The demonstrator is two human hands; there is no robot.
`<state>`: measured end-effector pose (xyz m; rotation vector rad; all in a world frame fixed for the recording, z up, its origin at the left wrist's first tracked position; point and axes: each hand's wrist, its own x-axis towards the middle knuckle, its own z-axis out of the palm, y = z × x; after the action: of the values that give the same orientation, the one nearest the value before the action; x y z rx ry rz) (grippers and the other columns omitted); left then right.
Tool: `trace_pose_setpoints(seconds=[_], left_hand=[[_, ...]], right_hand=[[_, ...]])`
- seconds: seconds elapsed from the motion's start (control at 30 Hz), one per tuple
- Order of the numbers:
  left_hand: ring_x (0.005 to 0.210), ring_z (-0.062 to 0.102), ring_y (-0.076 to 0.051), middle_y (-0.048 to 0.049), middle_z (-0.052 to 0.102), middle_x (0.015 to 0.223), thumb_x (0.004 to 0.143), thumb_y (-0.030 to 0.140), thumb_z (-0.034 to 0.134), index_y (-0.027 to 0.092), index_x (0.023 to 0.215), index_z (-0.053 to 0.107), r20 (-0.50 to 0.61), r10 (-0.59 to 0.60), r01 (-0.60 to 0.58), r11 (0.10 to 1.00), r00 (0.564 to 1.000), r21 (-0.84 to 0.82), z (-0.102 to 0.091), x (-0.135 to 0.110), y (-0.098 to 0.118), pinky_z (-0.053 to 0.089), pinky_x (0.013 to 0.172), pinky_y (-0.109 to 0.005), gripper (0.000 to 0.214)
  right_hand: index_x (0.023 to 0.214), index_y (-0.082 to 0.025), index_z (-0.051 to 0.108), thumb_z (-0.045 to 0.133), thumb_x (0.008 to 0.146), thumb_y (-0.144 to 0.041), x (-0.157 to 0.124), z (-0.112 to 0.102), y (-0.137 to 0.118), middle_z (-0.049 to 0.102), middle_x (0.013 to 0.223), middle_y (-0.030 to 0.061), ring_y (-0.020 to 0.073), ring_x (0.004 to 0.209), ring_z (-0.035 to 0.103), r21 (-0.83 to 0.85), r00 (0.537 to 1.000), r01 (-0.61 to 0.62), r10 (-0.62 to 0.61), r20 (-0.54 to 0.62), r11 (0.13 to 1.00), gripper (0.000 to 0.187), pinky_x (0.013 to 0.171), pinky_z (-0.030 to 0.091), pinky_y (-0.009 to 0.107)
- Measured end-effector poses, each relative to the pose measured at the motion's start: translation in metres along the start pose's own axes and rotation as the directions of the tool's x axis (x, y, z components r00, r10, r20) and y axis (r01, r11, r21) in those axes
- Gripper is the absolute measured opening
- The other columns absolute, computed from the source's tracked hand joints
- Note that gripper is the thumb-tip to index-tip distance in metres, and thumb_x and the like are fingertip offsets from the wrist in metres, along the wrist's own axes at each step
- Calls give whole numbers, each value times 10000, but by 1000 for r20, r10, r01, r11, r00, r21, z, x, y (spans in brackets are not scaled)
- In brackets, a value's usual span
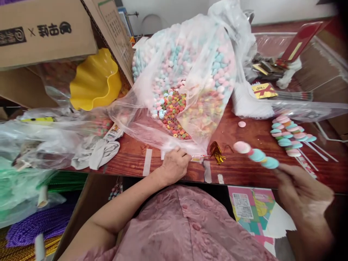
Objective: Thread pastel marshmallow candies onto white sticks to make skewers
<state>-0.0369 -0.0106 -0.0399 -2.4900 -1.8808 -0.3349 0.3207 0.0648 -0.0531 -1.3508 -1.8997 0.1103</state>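
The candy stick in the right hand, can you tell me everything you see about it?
The candy stick is a short row of rounded, soft-looking pieces: pink and whitish at the tip, then two light blue ones, with small reddish and orange bits between. It is a little blurry, and any rod inside is hidden. It slants, tip up and to the left in the picture, in front of the table. The right hand grips its lower end; nothing else seems to touch it.

Pink-and-blue candy skewer (257, 155), plain yellow bowl (94, 85)
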Motion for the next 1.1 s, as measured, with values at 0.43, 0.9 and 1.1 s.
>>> trace_pose_setpoints(seconds=[0.43, 0.9, 1.1], left_hand=[[799, 573, -212, -75, 646, 788, 920, 145, 511, 158, 775, 676, -92, 17, -18, 1000, 996, -9, 4, -5, -7, 447, 667, -330, 219], [722, 611, -141, -46, 662, 765, 969, 249, 546, 144, 790, 684, -141, -147, 61, 871, 979, -488, 4, -12, -18, 480, 686, -256, 250], [789, 591, -209, -82, 677, 848, 943, 182, 520, 152, 897, 677, -78, 42, -50, 994, 996, -99, -1, -15, 1, 461, 684, -325, 167]], right_hand=[[897, -303, 754, 729, 806, -206, 1, 1, -39, 751, 781, 15, 202, 616, 706, 203, 988, 77, -102, 118, 976, 136, 571, 565, 274], [901, -262, 733, 708, 840, -235, -1, -6, -34, 732, 809, -19, 150, 658, 694, 349, 948, 40, -146, 283, 936, 71, 616, 567, 241], [917, -264, 730, 716, 842, -226, 1, -9, -38, 723, 814, -19, 142, 658, 679, 329, 953, 30, -126, 275, 944, 85, 626, 552, 243]])
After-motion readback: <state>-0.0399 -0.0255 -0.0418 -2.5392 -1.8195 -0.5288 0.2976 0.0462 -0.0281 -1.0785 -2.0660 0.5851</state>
